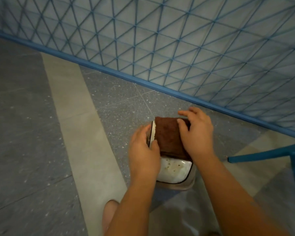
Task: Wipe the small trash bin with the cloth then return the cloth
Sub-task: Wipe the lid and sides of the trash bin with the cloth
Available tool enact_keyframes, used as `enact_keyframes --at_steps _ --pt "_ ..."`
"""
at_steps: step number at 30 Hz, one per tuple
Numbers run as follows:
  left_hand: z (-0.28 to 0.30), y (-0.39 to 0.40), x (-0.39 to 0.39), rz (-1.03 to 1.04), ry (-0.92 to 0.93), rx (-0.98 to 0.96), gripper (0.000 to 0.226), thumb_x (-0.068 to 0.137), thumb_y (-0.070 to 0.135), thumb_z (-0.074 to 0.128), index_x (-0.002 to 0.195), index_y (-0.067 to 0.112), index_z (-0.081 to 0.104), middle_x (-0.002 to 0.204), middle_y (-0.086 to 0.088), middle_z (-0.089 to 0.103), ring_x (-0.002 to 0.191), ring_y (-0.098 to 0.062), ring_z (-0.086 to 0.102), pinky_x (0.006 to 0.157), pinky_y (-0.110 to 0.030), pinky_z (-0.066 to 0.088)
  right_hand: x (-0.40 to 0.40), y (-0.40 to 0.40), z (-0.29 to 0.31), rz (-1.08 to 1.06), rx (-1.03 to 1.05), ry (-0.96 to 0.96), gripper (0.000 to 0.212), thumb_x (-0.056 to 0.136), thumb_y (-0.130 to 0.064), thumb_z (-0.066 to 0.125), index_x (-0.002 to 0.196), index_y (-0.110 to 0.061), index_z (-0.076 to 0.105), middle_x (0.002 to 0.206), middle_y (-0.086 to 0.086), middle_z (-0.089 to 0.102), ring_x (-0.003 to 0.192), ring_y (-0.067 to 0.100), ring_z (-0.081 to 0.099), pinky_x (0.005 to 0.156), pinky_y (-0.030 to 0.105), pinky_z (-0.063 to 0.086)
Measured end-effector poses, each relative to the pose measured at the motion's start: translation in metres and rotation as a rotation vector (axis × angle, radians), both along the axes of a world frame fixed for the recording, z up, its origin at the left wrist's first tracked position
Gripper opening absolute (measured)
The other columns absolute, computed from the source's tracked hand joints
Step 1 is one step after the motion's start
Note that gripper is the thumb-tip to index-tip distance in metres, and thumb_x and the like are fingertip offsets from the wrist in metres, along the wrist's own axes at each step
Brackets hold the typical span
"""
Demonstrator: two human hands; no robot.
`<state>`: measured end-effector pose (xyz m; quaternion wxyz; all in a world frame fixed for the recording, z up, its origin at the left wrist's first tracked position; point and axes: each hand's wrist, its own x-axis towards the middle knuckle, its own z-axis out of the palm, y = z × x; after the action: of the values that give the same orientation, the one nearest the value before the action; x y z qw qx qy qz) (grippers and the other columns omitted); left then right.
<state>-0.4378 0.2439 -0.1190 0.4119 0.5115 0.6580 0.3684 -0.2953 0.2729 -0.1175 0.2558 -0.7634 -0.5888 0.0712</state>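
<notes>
A small trash bin (173, 169) with a white speckled lid stands on the floor below me. A folded brown cloth (169, 135) lies over the far part of its top. My right hand (197, 133) rests on the cloth's right side, its fingers spread and pressing it down on the lid. My left hand (143, 150) grips the bin's left edge, thumb on top next to the cloth, fingers round the side.
A blue metal lattice fence (177, 48) runs diagonally just behind the bin. A blue frame piece (262, 155) sticks out at the right. Grey speckled floor (117, 99) with a pale stripe spreads to the left. My foot (109, 213) shows at the bottom.
</notes>
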Motion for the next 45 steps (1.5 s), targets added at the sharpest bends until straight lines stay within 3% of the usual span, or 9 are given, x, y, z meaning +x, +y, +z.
enact_keyframes --at_steps 4,9,17,23,27,30,33,35,45 --pt "-0.011 -0.003 -0.004 -0.211 0.429 -0.082 0.06 0.094 0.028 0.051 0.148 0.032 0.026 0.157 0.004 0.023 0.147 -0.019 0.012 0.119 -0.045 0.007 -0.018 -0.019 -0.02 0.217 -0.167 -0.12 0.047 0.093 -0.047 0.036 0.133 -0.03 0.053 0.141 0.001 0.05 0.133 0.024 0.041 0.114 0.046 0.025" --pt "-0.014 -0.007 -0.002 -0.382 0.617 -0.059 0.057 0.1 0.035 0.033 0.151 0.036 0.009 0.16 0.01 -0.001 0.147 -0.014 -0.014 0.116 -0.053 -0.009 -0.009 -0.028 -0.028 0.283 -0.265 -0.208 0.063 0.09 -0.058 0.022 0.147 -0.032 0.028 0.156 -0.003 0.028 0.146 0.019 0.017 0.12 0.043 0.006" --pt "-0.018 -0.01 -0.01 -0.387 0.684 -0.065 0.066 0.098 0.029 0.035 0.152 0.028 -0.004 0.159 0.012 -0.01 0.145 -0.013 -0.018 0.111 -0.058 -0.017 -0.025 -0.013 -0.03 0.264 -0.243 -0.12 0.069 0.089 -0.062 0.027 0.147 -0.025 0.031 0.155 -0.003 0.031 0.145 0.019 0.018 0.12 0.039 0.005" --pt "-0.02 -0.011 -0.007 -0.404 0.733 -0.051 0.091 0.084 0.059 0.05 0.152 0.031 -0.004 0.159 0.014 -0.011 0.144 -0.011 -0.022 0.106 -0.054 -0.026 -0.021 -0.01 -0.031 0.421 -0.129 -0.018 0.038 0.09 -0.028 0.052 0.128 -0.021 0.058 0.136 -0.003 0.056 0.131 0.02 0.044 0.113 0.042 0.03" --pt "-0.019 -0.013 -0.005 -0.415 0.833 -0.033 0.095 0.084 0.062 0.05 0.152 0.027 -0.007 0.16 0.009 -0.013 0.144 -0.013 -0.021 0.107 -0.057 -0.024 -0.003 -0.026 -0.028 0.468 -0.097 -0.084 0.035 0.089 -0.018 0.053 0.124 -0.02 0.061 0.132 -0.001 0.059 0.129 0.019 0.047 0.113 0.033 0.027" --pt "-0.017 -0.01 -0.003 -0.405 0.852 -0.033 0.097 0.083 0.066 0.046 0.152 0.024 -0.009 0.16 0.007 -0.013 0.145 -0.013 -0.019 0.107 -0.057 -0.022 0.022 -0.032 -0.018 0.263 -0.169 -0.06 0.033 0.095 -0.018 0.05 0.127 -0.021 0.058 0.133 0.0 0.058 0.127 0.019 0.048 0.109 0.027 0.026" --pt "-0.019 -0.01 0.001 -0.381 0.842 -0.041 0.099 0.082 0.069 0.046 0.152 0.024 -0.009 0.16 0.006 -0.012 0.146 -0.014 -0.017 0.106 -0.057 -0.023 0.026 -0.022 -0.01 0.04 -0.255 0.047 0.029 0.099 -0.024 0.043 0.124 -0.02 0.057 0.117 0.006 0.064 0.105 0.021 0.058 0.09 0.032 0.043" --pt "-0.023 -0.013 0.003 -0.356 0.827 -0.04 0.099 0.082 0.068 0.047 0.152 0.024 -0.009 0.16 0.006 -0.012 0.145 -0.013 -0.017 0.107 -0.057 -0.022 0.013 -0.005 -0.007 0.018 -0.316 0.049 0.029 0.1 -0.027 0.039 0.12 -0.018 0.058 0.109 0.008 0.066 0.095 0.021 0.059 0.08 0.032 0.044" --pt "-0.027 -0.014 0.007 -0.303 0.858 -0.043 0.095 0.083 0.067 0.045 0.152 0.024 -0.005 0.16 0.007 -0.008 0.146 -0.012 -0.014 0.11 -0.056 -0.018 -0.03 0.031 -0.008 0.418 -0.301 0.061 0.025 0.097 -0.026 0.044 0.116 -0.02 0.058 0.109 0.005 0.066 0.1 0.022 0.058 0.084 0.035 0.045"
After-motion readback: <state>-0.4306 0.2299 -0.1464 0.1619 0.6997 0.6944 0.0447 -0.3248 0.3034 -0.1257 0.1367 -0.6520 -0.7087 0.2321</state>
